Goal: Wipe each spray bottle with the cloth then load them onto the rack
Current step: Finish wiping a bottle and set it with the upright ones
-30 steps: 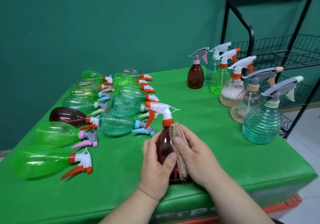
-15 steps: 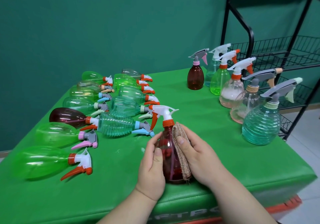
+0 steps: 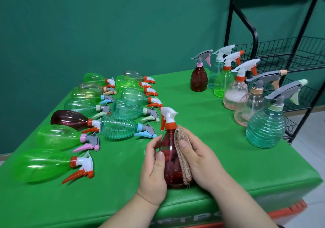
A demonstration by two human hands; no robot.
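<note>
1. Red spray bottle (image 3: 171, 164) stands upright at lower centre.
2. Left hand (image 3: 153, 171) curls around it; right hand (image 3: 198, 161) holds brown cloth (image 3: 182, 157) against its side.
3. Steady the base; wipe all round.

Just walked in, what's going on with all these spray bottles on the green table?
A person is wiping a red spray bottle that stands upright near the green table's front edge. The left hand grips the bottle while the right hand holds a brown cloth against its side. Many bottles lie on their sides at the left, six more stand at the right beside the black rack, and none shows on its visible shelves.
</note>
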